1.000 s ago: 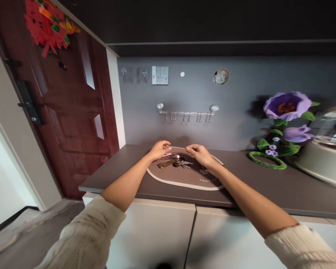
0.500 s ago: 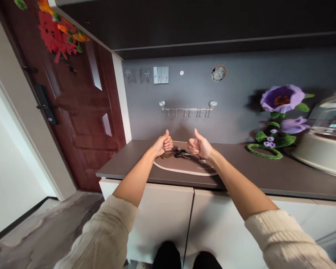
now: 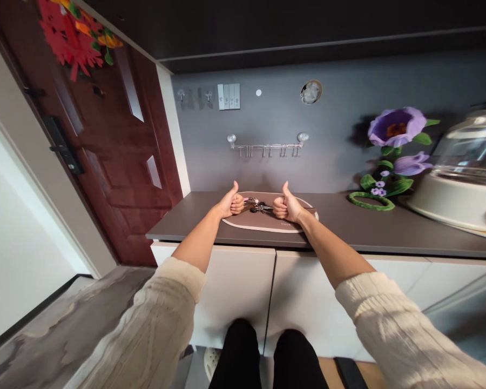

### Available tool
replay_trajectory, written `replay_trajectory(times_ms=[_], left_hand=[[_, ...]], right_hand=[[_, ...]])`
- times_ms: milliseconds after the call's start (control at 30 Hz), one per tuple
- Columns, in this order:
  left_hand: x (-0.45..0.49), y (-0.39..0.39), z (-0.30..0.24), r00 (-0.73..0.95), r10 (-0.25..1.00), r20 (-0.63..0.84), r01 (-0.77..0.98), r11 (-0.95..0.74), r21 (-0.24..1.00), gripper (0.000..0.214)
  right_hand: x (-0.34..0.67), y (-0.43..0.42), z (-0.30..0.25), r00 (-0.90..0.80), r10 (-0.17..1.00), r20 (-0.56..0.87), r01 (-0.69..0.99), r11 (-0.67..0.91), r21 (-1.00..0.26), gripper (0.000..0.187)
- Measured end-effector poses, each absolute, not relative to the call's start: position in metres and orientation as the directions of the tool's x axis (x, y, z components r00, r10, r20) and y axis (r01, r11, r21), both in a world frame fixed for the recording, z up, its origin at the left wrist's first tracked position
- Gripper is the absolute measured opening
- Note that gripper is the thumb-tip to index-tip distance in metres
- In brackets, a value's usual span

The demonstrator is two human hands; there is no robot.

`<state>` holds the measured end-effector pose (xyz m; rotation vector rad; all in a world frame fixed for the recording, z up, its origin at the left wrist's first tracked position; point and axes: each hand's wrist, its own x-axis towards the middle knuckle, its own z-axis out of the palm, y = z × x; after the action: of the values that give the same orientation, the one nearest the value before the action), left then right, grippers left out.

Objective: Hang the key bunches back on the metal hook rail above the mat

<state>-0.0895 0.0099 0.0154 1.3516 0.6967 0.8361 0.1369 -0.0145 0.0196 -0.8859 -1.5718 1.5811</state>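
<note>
My left hand (image 3: 231,203) is held over the counter with its thumb up and its fingers curled into a fist. My right hand (image 3: 287,206) mirrors it, thumb up and fingers closed. I see nothing held in either one. Between and behind them, a bunch of keys (image 3: 261,207) lies on a brown oval mat (image 3: 259,221) with a pale rim. Some of the items on the mat are partly hidden by my hands and too small to name.
A transparent rail with hooks (image 3: 267,146) is fixed to the grey wall. Purple artificial flowers (image 3: 397,127) and a white appliance with a clear dome (image 3: 461,200) stand to the right on the counter (image 3: 348,232). A dark red door (image 3: 121,178) is at left; an overhead cabinet (image 3: 291,27) hangs above.
The view has tilted down, so the counter and wall sit higher in the picture and more of my legs shows. Both hands keep their thumbs-up pose, slightly farther apart.
</note>
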Motion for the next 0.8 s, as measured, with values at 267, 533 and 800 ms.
replay_trajectory(times_ms=[267,533,800], left_hand=[[-0.090,0.012,0.014,0.533,0.843,0.067,-0.154,0.019,0.988,0.065],[-0.088,0.018,0.020,0.299,0.920,0.252,-0.252,-0.179,0.951,0.056],[-0.085,0.043,0.029,0.011,0.872,0.490,0.153,-0.486,0.861,0.021]], right_hand=[[0.136,-0.017,0.020,-0.484,0.874,0.036,-0.051,0.013,-0.999,0.066],[0.132,-0.014,0.025,-0.398,0.898,0.189,-0.146,0.141,-0.979,0.060],[0.106,0.002,0.047,-0.174,0.892,0.416,-0.030,0.418,-0.908,0.028]])
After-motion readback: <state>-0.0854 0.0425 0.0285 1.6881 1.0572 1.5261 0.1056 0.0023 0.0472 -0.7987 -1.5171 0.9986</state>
